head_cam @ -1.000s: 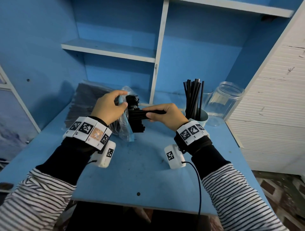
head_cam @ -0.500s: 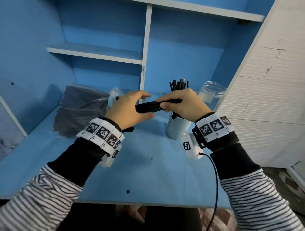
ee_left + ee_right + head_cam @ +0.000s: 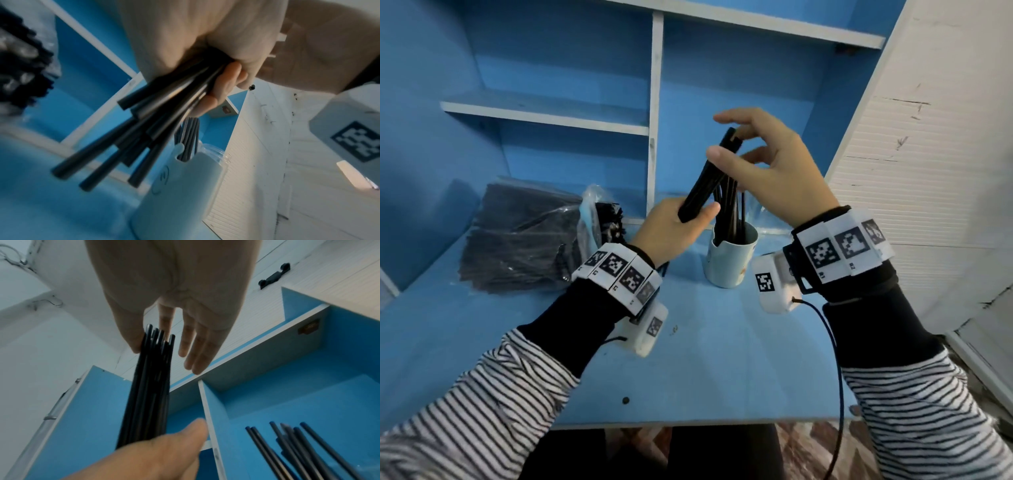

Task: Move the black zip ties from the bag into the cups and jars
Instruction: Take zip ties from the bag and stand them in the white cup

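black zip-tie bundle (image 3: 709, 178) gripped by left hand (image 3: 671, 233), right hand (image 3: 767, 164) fingers spread, one cup (image 3: 729, 263)

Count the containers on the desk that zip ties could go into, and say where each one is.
2. A light blue cup stands between the hands, already holding ties. A clear jar stands behind it, mostly hidden by the right hand. More may be hidden.

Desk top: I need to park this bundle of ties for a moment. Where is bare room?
Bare desk lies between the cup and the front edge. The back left is crowded by the bag of zip ties.
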`<state>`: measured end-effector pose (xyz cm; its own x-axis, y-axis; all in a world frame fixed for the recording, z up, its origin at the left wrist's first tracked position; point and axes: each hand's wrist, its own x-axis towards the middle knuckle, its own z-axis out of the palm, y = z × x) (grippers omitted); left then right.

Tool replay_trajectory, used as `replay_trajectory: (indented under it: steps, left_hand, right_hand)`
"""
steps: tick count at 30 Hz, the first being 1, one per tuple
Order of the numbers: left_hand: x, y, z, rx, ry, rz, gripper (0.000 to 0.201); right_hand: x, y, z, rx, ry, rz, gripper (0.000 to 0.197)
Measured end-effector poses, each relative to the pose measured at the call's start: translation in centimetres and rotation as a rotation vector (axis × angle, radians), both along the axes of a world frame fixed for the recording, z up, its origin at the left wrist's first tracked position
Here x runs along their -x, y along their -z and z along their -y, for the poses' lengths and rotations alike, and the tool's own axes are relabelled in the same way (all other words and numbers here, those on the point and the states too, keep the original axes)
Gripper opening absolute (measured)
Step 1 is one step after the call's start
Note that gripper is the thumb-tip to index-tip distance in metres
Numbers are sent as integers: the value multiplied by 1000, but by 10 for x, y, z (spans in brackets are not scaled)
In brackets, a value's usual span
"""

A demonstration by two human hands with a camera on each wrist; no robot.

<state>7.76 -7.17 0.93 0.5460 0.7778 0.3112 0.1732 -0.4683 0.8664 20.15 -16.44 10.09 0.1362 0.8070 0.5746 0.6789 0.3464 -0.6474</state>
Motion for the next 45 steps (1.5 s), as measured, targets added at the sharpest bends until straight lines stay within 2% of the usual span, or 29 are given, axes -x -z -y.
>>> replay_trajectory:
  steps: [2,5,8,11,14,19,21,24,27,29,32,34,36,38,40,41,45]
  left_hand:
    - [-3,6,6,123,78,85,48]
    - [-5,17,14,169,96,118,48]
    - [-2,30,17,244,71,112,28]
    - [3,38,13,247,57,-9,20]
    - [8,43,9,236,41,-101,21]
    - [12,45,7,242,93,-238,36]
    - [13,45,5,238,70,-237,39]
    - [15,39,4,268,20,-168,43]
    - [18,25,10,229,81,-161,40]
    - [19,16,17,173,210,-209,37]
    - [18,10,24,194,356,-278,31]
    - [15,8,30,181,405,-403,40]
    - [10,8,33,148,427,-453,41]
    - [6,7,32,128,439,-397,37]
    - [2,4,31,122,424,-273,25]
    - [1,3,30,131,403,-194,25]
    - [-9,9,18,132,198,59,60]
  right_hand:
    - [8,3,-2,-50,-32,40,42]
    - [18,15,-9,-84,-104,53,40]
    - [23,36,-18,-34,-113,132,27]
    - [26,59,-24,47,-135,273,21]
    - [28,64,-26,12,-138,279,22]
    - [32,58,-25,21,-128,290,24]
    - [32,57,-21,42,-119,300,34]
    - [26,51,-13,65,-65,163,71]
    - [18,49,-10,81,27,87,93]
    - [15,49,-8,129,12,120,85]
    - [12,51,-2,250,-134,145,47]
    - [11,55,1,326,-190,178,30]
    - [10,58,4,334,-223,146,13]
    - [5,55,7,321,-211,89,10]
    - [-4,48,10,282,-158,55,13]
    - [-10,43,11,249,-120,43,14]
    - [-35,22,12,68,76,-3,21]
